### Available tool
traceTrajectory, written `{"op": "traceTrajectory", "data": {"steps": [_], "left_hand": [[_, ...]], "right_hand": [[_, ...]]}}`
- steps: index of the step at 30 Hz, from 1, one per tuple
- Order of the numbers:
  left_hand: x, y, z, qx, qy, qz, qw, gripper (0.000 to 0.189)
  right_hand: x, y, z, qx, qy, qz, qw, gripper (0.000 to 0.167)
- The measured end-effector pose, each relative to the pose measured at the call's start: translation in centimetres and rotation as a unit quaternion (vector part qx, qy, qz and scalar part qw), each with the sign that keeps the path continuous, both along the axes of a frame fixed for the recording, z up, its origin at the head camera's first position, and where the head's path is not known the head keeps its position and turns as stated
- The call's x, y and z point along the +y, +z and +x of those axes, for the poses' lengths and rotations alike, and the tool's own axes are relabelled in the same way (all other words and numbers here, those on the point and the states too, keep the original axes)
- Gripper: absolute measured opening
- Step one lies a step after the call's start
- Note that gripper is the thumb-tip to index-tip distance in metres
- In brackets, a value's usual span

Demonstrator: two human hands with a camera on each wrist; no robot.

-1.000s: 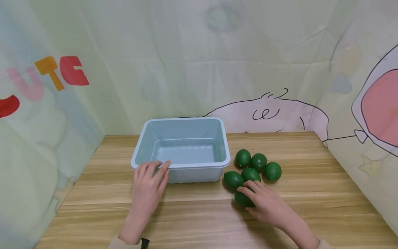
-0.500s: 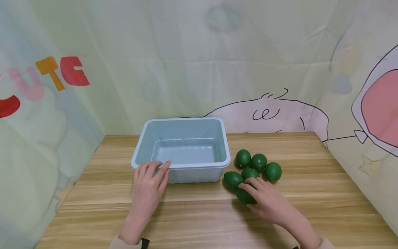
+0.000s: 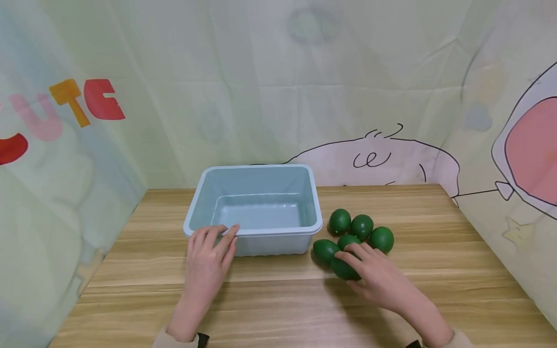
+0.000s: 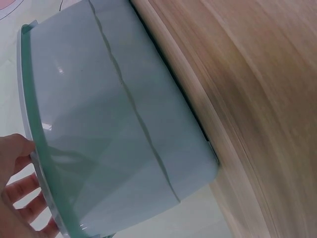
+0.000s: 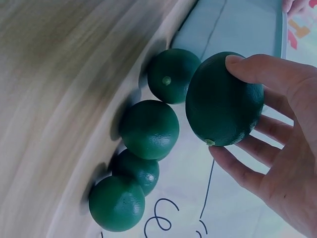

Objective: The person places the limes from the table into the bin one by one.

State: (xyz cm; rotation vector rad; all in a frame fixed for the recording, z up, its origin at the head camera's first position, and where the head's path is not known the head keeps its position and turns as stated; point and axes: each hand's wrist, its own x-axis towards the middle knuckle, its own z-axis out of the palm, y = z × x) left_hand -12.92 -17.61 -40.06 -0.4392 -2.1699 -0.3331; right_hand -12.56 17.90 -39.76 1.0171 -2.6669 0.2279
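A pale blue plastic basin (image 3: 274, 245) stands on the wooden table, left of the middle in the head view; nothing lies inside it. My left hand (image 3: 209, 263) grips its near rim towards the left corner, with the thumb and fingers at the rim in the left wrist view. On the basin's right, my right hand (image 3: 383, 280) holds a dark green lime (image 5: 223, 99) between thumb and fingers. That lime appears raised off the table in the right wrist view. Several more limes sit close by, among them one lime (image 3: 326, 251) beside the held one and another lime (image 3: 382, 239) farthest right.
The wooden table (image 3: 270, 304) ends at a printed cloth backdrop (image 3: 261, 116) at the back and both sides. Behind the basin, its far rim is close to the backdrop. Bare tabletop shows in front of the basin and right of the limes.
My right hand has closed round the nearest lime and moved it slightly up and away from me. The left hand and the basin have stayed in place.
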Motion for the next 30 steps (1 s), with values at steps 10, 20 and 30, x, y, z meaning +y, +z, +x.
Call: {"op": "traceTrajectory", "data": {"steps": [10, 20, 30], "left_hand": [[0.0, 0.0, 0.0, -0.002, 0.002, -0.001, 1.0000, 0.047], [-0.1, -0.1, 0.0, -0.002, 0.000, -0.001, 1.0000, 0.030], [0.0, 0.1, 0.2, 0.002, -0.006, 0.006, 1.0000, 0.023]], "right_hand": [[0.0, 0.8, -0.2, 0.029, 0.007, -0.006, 0.9995, 0.061], [0.0, 1.4, -0.4, 0.027, 0.011, -0.009, 0.9995, 0.060], [-0.3, 2.2, -0.4, 0.039, 0.015, -0.010, 0.9991, 0.062]]}}
